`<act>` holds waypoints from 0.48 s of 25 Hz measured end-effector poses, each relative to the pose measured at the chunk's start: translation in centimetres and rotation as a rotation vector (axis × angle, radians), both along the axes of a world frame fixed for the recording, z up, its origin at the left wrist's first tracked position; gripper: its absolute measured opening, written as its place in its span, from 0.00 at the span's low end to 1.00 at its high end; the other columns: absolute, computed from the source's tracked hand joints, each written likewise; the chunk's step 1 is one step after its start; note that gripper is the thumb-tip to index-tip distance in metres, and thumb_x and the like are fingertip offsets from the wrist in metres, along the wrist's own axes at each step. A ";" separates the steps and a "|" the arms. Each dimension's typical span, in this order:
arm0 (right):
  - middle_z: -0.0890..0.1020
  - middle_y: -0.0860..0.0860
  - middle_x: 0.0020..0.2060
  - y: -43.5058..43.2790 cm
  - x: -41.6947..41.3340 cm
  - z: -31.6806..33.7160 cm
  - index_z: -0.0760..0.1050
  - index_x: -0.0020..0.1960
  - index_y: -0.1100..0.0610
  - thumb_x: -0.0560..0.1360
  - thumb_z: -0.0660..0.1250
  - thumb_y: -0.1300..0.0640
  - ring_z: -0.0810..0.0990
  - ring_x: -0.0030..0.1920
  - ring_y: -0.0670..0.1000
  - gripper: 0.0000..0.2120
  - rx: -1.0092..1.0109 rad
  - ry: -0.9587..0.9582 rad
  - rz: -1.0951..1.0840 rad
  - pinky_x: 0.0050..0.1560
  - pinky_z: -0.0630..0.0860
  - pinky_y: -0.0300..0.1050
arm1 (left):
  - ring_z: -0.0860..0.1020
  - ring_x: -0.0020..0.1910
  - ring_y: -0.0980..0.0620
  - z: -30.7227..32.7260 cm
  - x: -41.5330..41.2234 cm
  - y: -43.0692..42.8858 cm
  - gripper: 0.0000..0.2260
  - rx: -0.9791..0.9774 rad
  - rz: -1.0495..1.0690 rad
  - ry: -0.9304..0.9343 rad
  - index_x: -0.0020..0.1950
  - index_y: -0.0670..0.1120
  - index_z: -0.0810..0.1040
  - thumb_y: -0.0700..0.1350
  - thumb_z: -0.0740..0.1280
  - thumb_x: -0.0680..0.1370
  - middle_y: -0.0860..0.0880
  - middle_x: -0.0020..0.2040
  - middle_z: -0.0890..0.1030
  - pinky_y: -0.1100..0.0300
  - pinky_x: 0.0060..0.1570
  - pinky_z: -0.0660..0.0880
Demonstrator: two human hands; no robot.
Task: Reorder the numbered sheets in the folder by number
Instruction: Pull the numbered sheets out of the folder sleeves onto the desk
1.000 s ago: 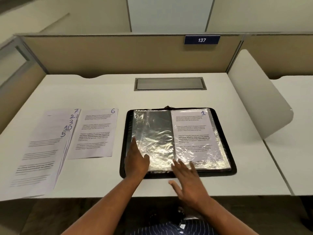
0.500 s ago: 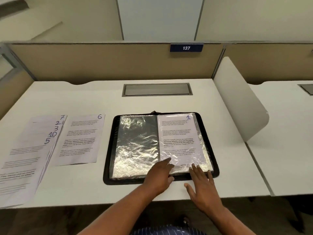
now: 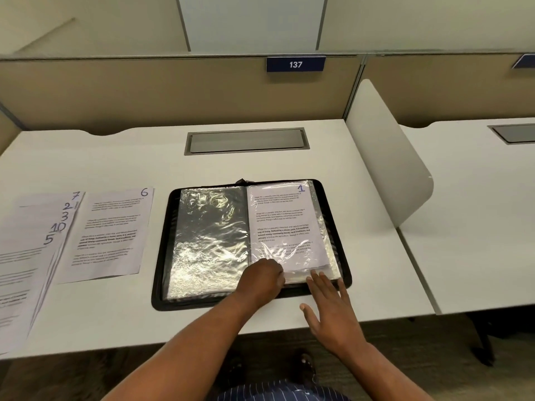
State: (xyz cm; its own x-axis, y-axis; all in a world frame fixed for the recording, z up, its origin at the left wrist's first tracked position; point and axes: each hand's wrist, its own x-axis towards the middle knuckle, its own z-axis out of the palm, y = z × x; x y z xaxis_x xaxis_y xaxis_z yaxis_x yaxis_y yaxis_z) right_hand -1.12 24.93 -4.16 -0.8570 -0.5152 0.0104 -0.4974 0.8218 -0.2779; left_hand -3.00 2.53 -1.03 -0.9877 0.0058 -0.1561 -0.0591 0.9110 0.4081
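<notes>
A black zip folder (image 3: 165,256) lies open on the white desk (image 3: 115,157). Its left page is an empty, shiny plastic sleeve (image 3: 211,235). The right sleeve holds sheet 1 (image 3: 283,215). My left hand (image 3: 265,279) has its fingers curled on the lower left corner of that right sleeve, which is slightly raised there. My right hand (image 3: 330,311) lies flat with spread fingers, the tips touching the folder's near edge. Sheet 6 (image 3: 113,233) lies loose left of the folder. Further left is a fanned stack (image 3: 31,250) showing 7, 2, 3, 10 and 5.
A grey cable hatch (image 3: 246,140) is set into the desk behind the folder. A white curved divider (image 3: 388,157) stands on the right, with a second desk beyond it. A beige partition with a plate reading 137 (image 3: 295,64) closes off the back.
My left hand moved from the empty left sleeve across to the bottom of the sheet 1 sleeve and curled there. My right hand shifted right along the folder's near edge. The view panned.
</notes>
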 end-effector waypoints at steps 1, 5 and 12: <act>0.63 0.48 0.80 -0.1 0.1 -0.1 0.64 0.80 0.52 0.82 0.56 0.40 0.55 0.81 0.46 0.30 -0.007 0.013 0.002 0.80 0.45 0.55 | 0.78 0.50 0.48 -0.1 0.0 0.0 0.10 0.017 0.010 0.004 0.49 0.48 0.82 0.49 0.62 0.80 0.49 0.48 0.81 0.56 0.41 0.69; 0.67 0.50 0.78 -0.6 0.2 -0.2 0.68 0.78 0.55 0.81 0.60 0.44 0.61 0.80 0.49 0.28 -0.082 0.076 0.000 0.80 0.51 0.56 | 0.78 0.50 0.52 -0.4 0.1 -0.2 0.08 0.151 0.130 0.018 0.53 0.49 0.82 0.51 0.67 0.80 0.52 0.50 0.81 0.58 0.46 0.73; 0.72 0.54 0.75 -3.4 0.1 -0.3 0.70 0.77 0.58 0.80 0.63 0.47 0.67 0.77 0.53 0.28 -0.131 0.041 0.182 0.77 0.66 0.55 | 0.79 0.44 0.51 -1.3 1.4 0.2 0.09 0.172 0.192 0.159 0.50 0.49 0.82 0.51 0.64 0.80 0.52 0.46 0.82 0.56 0.42 0.74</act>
State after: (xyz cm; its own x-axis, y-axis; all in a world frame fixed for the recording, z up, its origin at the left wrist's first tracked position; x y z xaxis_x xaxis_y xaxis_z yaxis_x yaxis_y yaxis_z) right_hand -0.97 21.53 -4.41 -0.7473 -0.6535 0.1202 -0.6475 0.6757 -0.3524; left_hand -1.62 2.77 -2.29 -0.9854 -0.1701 -0.0118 -0.1461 0.8063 0.5732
